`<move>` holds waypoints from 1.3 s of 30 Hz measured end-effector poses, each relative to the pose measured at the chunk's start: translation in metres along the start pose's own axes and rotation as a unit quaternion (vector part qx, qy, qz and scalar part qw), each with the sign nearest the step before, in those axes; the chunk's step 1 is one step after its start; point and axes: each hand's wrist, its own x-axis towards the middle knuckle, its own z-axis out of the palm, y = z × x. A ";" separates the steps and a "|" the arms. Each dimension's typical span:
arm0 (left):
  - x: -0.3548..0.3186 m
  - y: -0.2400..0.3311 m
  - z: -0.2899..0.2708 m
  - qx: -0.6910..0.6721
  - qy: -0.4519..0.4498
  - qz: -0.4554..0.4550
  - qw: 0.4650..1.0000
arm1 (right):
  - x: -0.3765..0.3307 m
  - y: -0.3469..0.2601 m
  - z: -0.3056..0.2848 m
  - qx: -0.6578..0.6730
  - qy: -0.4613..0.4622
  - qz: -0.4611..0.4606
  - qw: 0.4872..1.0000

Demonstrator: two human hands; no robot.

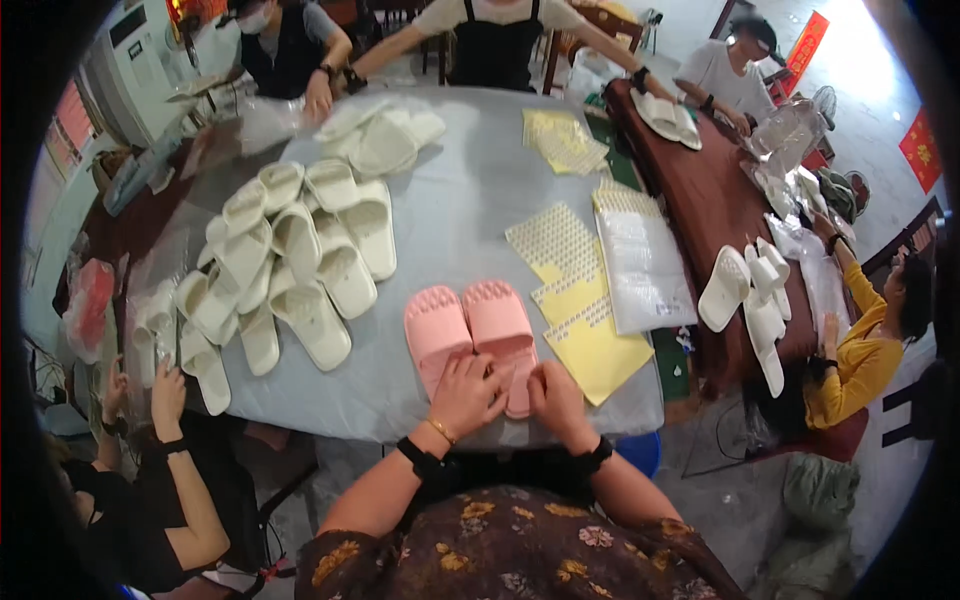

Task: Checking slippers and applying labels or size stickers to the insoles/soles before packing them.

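Two pink slippers (470,322) lie side by side, soles up, on the grey table (460,200) right in front of me. My left hand (466,392) rests on the heel of the left slipper, fingers curled against it. On the heel end of the right slipper sits my right hand (556,398), fingers bent down onto the sole. Both wrists wear black bands; the left also has a thin gold bracelet.
A heap of white slippers (290,265) fills the table's left side. Yellow sticker sheets (580,320) and a white packet (640,265) lie to the right. More white slippers (750,290) sit on a brown table. Several other people work around both tables.
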 end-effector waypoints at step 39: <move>-0.003 0.002 0.012 0.097 0.004 0.031 0.995 | -0.012 0.007 0.015 -0.075 0.116 -0.053 0.989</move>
